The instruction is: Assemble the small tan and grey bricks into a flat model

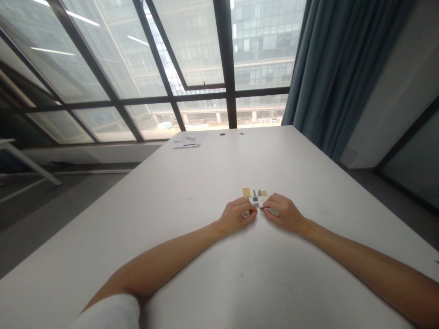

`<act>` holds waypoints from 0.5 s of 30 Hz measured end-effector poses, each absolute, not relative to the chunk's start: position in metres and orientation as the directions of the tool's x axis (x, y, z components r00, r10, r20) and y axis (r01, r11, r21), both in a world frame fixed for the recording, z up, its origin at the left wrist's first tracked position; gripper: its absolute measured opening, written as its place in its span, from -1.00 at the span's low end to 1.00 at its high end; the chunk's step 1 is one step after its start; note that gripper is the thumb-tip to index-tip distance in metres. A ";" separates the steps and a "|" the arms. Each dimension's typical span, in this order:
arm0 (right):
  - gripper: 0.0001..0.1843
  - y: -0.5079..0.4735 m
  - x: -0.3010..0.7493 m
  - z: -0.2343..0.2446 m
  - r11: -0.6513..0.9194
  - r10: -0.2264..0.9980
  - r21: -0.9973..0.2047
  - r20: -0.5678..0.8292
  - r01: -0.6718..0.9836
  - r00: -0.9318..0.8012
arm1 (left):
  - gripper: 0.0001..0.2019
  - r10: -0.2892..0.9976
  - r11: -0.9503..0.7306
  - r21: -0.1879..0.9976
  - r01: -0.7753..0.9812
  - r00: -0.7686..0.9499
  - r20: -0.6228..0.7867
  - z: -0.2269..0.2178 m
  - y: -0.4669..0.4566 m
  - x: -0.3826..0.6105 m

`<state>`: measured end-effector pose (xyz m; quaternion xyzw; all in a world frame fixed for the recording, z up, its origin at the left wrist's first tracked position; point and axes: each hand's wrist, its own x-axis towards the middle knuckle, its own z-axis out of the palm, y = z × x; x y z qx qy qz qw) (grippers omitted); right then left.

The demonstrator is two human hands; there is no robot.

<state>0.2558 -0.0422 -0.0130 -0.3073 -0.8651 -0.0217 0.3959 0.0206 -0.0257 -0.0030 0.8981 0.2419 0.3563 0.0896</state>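
Observation:
Both my hands rest on a long white table, fingertips almost meeting. My left hand is curled, pinching a small light grey piece. My right hand is curled too, gripping a small grey piece with a dark bit at its tip. Just beyond the fingers lies a cluster of small flat building pieces: a tan studded plate, grey, dark and yellowish bits on a white base. The fingers hide its near part.
A few papers lie at the table's far left end, with two small dark dots near the far edge. Large windows stand behind the table, a blue-grey curtain at the right. Floor lies left of the table.

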 end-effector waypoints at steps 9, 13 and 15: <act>-0.93 -0.042 0.263 -0.014 0.708 0.614 -0.223 0.664 0.670 -0.427 | -0.91 0.501 -0.865 0.337 0.371 0.618 0.606 -0.004 -0.027 0.019; -0.92 -0.043 0.265 -0.015 0.672 0.642 -0.199 0.637 0.713 -0.427 | -0.91 0.507 -0.862 0.343 0.373 0.614 0.605 -0.003 -0.028 0.020; -0.92 -0.044 0.266 -0.016 0.656 0.653 -0.186 0.625 0.731 -0.427 | -0.90 0.502 -0.864 0.342 0.369 0.613 0.610 -0.003 -0.028 0.020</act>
